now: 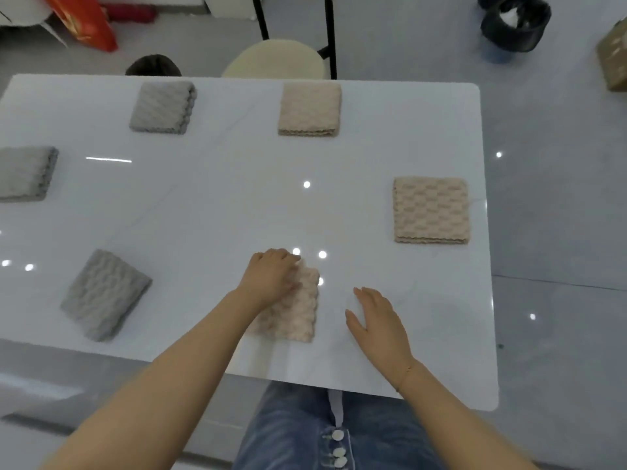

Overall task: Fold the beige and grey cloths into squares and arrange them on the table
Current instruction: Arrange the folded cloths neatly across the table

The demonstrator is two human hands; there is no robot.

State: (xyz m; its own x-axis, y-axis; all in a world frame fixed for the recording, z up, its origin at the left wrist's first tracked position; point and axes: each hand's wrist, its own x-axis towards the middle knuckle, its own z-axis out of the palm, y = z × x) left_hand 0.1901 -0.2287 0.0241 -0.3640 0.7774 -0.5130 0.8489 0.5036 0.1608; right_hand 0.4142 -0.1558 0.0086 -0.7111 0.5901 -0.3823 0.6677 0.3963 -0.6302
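Both of my hands are low in the frame over the glossy white desk (237, 205). My left hand (273, 274) lies on the upper left corner of a folded beige textured cloth (295, 310) just below the centre of the frame; its fingers curl down over the cloth's top edge, though motion blur keeps me from telling how firmly they hold it. My right hand (376, 320) is just to the right of that cloth, apart from it, fingers straight and spread, palm down on or just above the bare desk surface.

Two more beige cloths are already folded into squares: one folded beige square cloth (309, 109) at the top centre of the frame, near the far edge of the desk, and another folded beige waffle-textured square (431, 210) at the right, close to the desk's right edge. Three grey ones lie on the left side: a folded grey square cloth (163, 107) at the upper left, a second grey folded cloth (25, 174) cut by the left border, and a third grey folded cloth (105, 295) at the lower left, turned at an angle near the desk's front edge.

Beyond the desk, at the top of the frame, stands a round cream-cushioned stool (274, 61), and a black bin (514, 23) sits in the upper right corner on the grey floor. My blue jeans (298, 432) show at the bottom.
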